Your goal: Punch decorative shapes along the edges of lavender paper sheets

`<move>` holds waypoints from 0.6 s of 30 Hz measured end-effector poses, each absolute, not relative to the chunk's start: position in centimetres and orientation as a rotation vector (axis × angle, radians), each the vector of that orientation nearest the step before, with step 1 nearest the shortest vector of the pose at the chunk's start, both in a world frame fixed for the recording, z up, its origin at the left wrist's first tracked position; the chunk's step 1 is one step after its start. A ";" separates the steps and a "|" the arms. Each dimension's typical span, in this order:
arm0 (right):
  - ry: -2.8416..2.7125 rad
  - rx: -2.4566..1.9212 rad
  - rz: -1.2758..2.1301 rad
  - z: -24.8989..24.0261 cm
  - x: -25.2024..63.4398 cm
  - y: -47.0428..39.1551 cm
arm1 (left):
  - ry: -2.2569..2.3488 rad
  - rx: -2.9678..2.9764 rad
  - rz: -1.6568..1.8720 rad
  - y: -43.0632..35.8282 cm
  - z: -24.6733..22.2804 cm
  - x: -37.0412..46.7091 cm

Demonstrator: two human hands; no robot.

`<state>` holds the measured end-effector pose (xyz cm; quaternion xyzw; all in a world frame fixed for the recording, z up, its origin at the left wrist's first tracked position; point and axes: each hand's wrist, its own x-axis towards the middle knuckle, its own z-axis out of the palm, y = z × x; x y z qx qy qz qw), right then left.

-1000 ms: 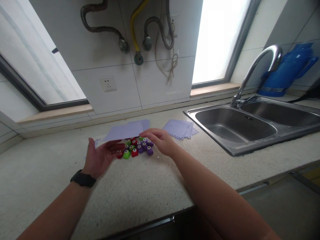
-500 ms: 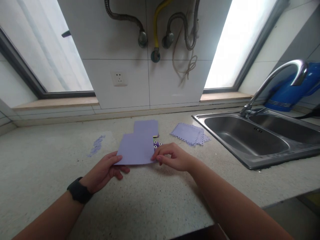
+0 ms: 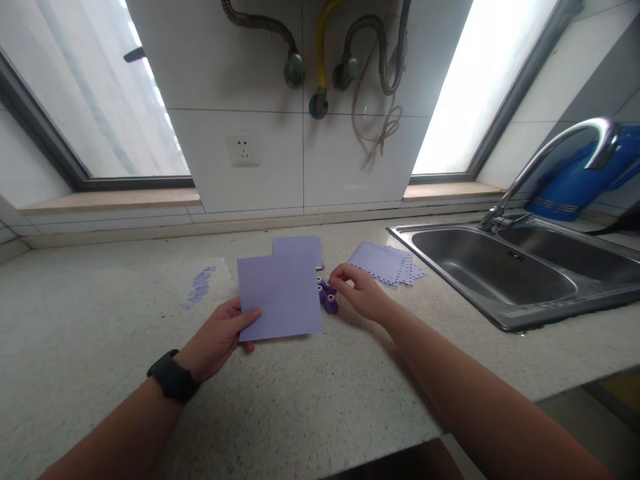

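Note:
A square sheet of lilac paper [image 3: 280, 293] is gripped at its left edge by my left hand [image 3: 227, 333], thumb on top and fingers beneath. The sheet is tilted up above the counter. Just past its right edge stand several small purple paper punches [image 3: 330, 303] with pale round tops, partly hidden by the paper. My right hand [image 3: 360, 290] is at these punches, its fingers curled together and the fingertips against one of them. Behind the held sheet lies a stack of plain lilac paper [image 3: 300, 245].
Lilac sheets with punched edges [image 3: 383, 260] lie fanned out at the right. A heap of small lilac paper bits [image 3: 200, 287] is on the counter [image 3: 125, 300] at the left. Farther right are a steel double sink [image 3: 480, 293], a faucet [image 3: 545, 153] and a blue container [image 3: 575, 187].
My right hand has let go of the sheet's near right corner and moved up and right to the punches. My left hand has raised and tilted the sheet.

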<state>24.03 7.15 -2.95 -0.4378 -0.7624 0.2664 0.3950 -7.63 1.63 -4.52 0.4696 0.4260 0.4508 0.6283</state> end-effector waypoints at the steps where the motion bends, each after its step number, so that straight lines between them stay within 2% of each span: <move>1: -1.912 -1.161 0.634 -3.2 24.3 7.6 | 0.973 1.065 1.051 1.6 -4.5 -7.6; 8: -1.919 -1.308 0.534 -5.0 25.9 9.7 | 0.982 0.894 1.241 1.6 -4.1 -7.7; 18: -2.027 -1.281 0.564 -4.3 25.4 9.3 | 0.998 0.874 1.271 1.6 -3.8 -7.5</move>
